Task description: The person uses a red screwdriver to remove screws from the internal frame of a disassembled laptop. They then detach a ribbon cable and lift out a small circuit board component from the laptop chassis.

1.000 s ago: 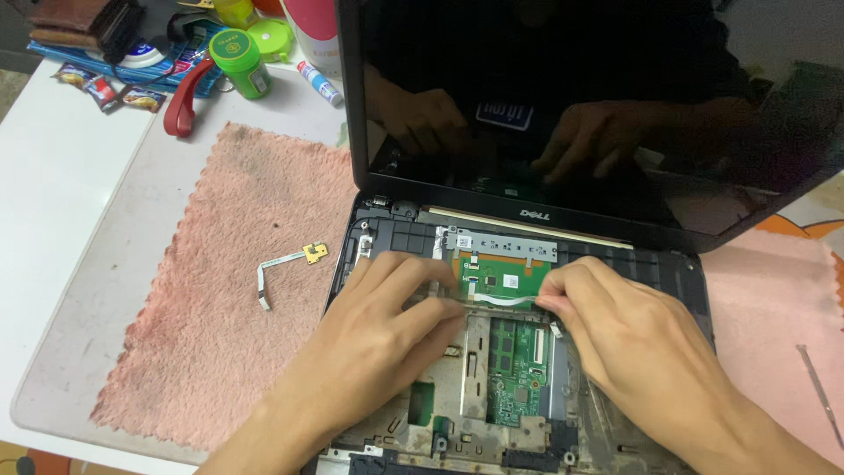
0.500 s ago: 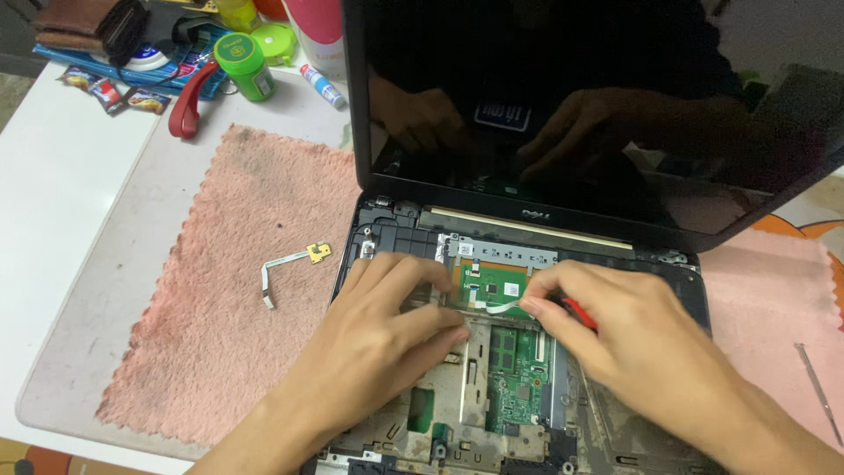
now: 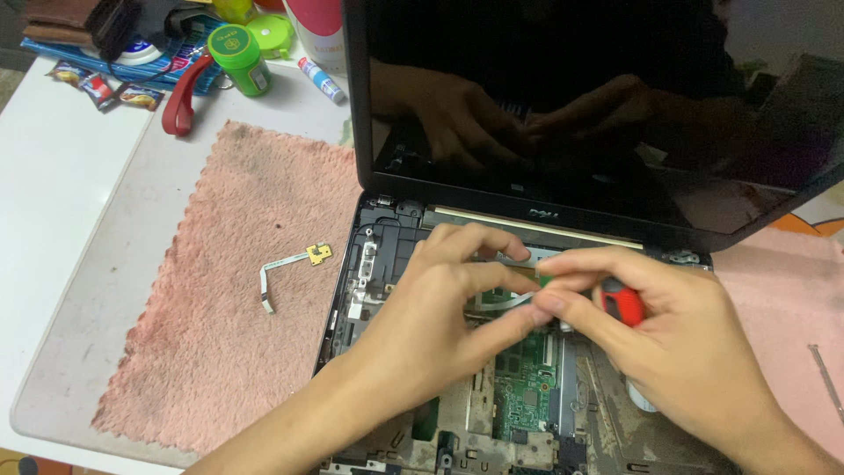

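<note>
A black laptop (image 3: 387,229) lies open with its keyboard and top cover removed, so the green circuit board (image 3: 526,396) and metal frame show. My left hand (image 3: 440,317) rests over the exposed middle of the base, fingers curled toward a small green board near the hinge. My right hand (image 3: 677,343) holds a red-handled screwdriver (image 3: 622,301), its tip hidden between my fingers where both hands meet. The dark screen (image 3: 571,97) mirrors both hands.
A pink cloth (image 3: 229,290) lies left of the laptop with a small ribbon cable and gold connector (image 3: 290,268) on it. At the back left stand a green jar (image 3: 237,57), a red strap (image 3: 180,97) and a glue stick (image 3: 318,79). A thin metal rod (image 3: 826,378) lies far right.
Both hands have moved up toward the hinge and closed together over the small green board. The red screwdriver handle has come into view in my right hand.
</note>
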